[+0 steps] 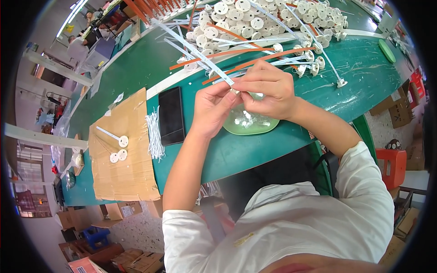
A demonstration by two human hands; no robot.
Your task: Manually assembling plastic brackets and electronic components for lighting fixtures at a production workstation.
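My left hand [211,109] and my right hand [271,88] meet above the green table. Between them is the near end of a long, flat, white strip [195,54] with small marks, which slants away to the far left. Both hands pinch at that end. A small white piece shows between the fingertips, too covered to make out its kind. Just below the hands sits a shallow light-green dish [251,128] with small white pieces [246,119] in it, partly hidden by my right hand.
Beyond my hands lies a big heap of white discs [236,20], with orange strips [223,54] and white ones. To the left are a black phone [171,116], a bundle of white strings [155,134] and a cardboard sheet [132,173] bearing several discs. A red stool [392,166] stands right.
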